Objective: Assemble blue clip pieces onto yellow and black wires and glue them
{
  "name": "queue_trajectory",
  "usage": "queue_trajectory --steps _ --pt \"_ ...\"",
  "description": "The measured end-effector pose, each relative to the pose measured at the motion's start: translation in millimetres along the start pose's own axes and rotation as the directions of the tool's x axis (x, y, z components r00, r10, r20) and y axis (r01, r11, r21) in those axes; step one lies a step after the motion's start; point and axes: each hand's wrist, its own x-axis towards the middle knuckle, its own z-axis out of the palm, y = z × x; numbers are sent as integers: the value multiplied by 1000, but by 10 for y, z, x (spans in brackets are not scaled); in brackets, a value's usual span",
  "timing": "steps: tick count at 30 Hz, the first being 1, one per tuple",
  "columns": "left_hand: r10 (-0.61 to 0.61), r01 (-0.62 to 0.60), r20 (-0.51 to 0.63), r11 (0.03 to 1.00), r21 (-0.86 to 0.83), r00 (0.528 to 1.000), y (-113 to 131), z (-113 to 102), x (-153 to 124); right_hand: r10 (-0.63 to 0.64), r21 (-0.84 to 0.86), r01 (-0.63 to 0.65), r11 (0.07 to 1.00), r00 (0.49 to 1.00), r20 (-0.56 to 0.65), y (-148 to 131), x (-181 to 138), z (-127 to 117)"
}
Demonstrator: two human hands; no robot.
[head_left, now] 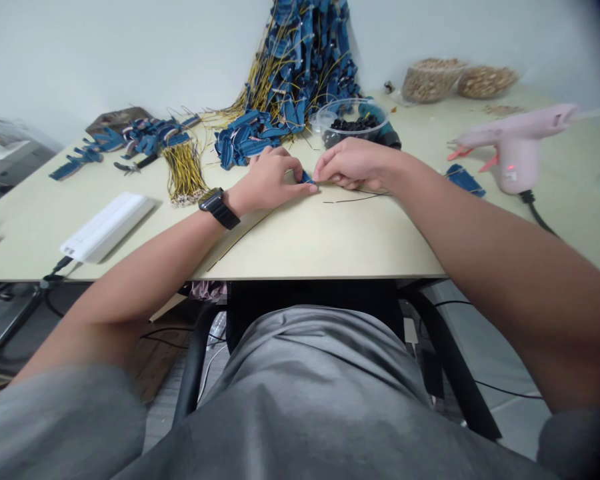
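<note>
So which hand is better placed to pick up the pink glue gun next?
Probably the right hand: it is nearer the pink glue gun than the left hand, though both are at the small blue piece.

Blue connector (pixel 306 177): smooth plastic, matt. Tabletop (pixel 280 247): smooth laminate, matt. Hot glue gun (pixel 517 150): pink plastic, low sheen. Bowl (pixel 350 113): clear plastic, glossy. Watch strap (pixel 219 208): black segmented band, material undetermined. Shirt (pixel 290 393): grey cloth, matt, soft folds.
</note>
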Motion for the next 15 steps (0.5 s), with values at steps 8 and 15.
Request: queue_trajectory --steps 8,15 --pt "-22 22 -17 1000 16 1000 -32 20 6 -23 -8 23 1000 1000 11 18 10 -17" --pt "-30 29 15 998 47 999 37 -9 -10 10 -57 -11 998 1000 -23 -77 -91 30"
